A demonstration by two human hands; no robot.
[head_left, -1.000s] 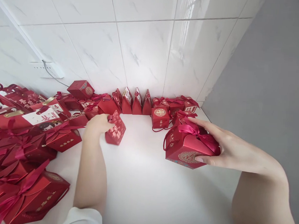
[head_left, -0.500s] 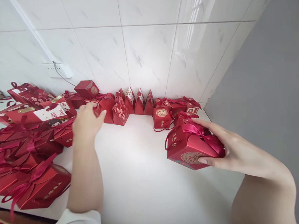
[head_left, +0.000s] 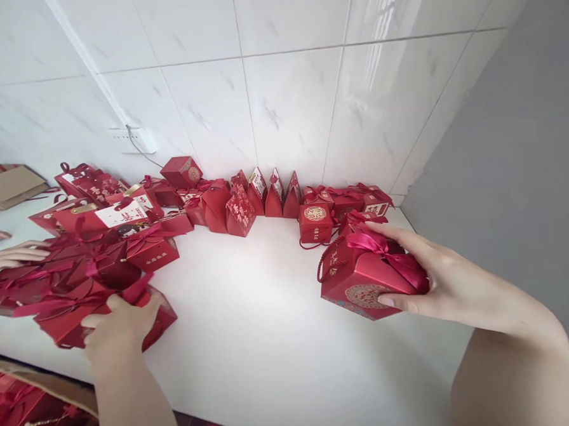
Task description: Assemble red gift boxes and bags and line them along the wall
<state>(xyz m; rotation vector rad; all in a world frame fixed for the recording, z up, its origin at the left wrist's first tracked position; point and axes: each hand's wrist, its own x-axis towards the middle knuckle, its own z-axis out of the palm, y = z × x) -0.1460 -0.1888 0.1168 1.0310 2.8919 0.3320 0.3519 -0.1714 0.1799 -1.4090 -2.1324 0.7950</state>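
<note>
My right hand [head_left: 433, 285] wraps its fingers round the ribboned red box [head_left: 362, 280] at three o'clock on the bench [head_left: 259, 339], while my left hand [head_left: 113, 331] closes its fingers on a second red box [head_left: 161, 318] at eight o'clock, in the pile [head_left: 71, 278].

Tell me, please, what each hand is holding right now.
Left hand: closed on the pile box.
Right hand: closed on the bowed box.

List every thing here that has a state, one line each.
ribbon box, closed, bow tied, tilted, gripped by right hand
near box, closed, gripped by left hand
pouch boxes, upright, closed, in a row
cube box, closed, upright
wall socket, cable plugged in
other person's hand, flat on the pile
</note>
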